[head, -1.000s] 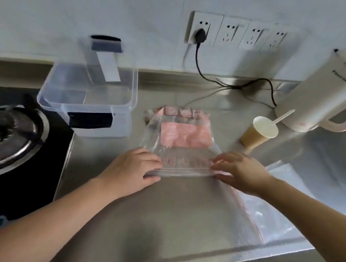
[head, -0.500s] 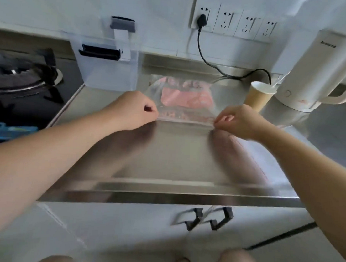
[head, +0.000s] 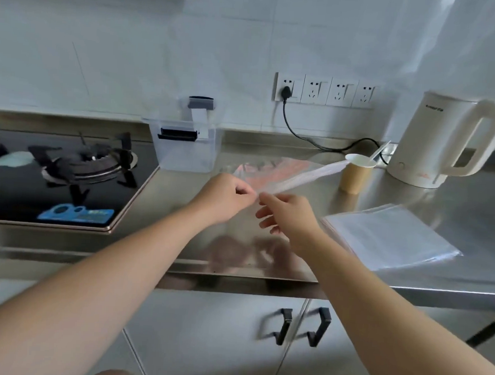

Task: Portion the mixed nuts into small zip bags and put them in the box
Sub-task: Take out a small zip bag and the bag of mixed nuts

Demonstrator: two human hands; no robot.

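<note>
Pinching the near edge of a large clear zip bag (head: 281, 176) at its left end, the left hand (head: 225, 196) has its fingers curled closed on the plastic; the head view shows this at the middle of the steel countertop (head: 440, 197). Right hand (head: 287, 218) sits just beside the left, thumb and forefinger meeting at the same edge of the bag, the other fingers spread loose below; whether the forefinger truly clamps the plastic is hard to tell through motion blur. Bag is lifted off the counter at the near side and slants up toward the right, its far corner reaching the rim of a brown paper cup (head: 354, 175). Pinkish contents show through the plastic; individual nuts cannot be made out. Clear plastic box (head: 185, 146) with a dark latch stands behind and left of the bag, against the wall, beside the gas hob (head: 69, 175). Stack of flat clear bags (head: 387, 234) lies on the counter right of the right hand. White kettle (head: 440, 143) stands far right, behind the cup.
</note>
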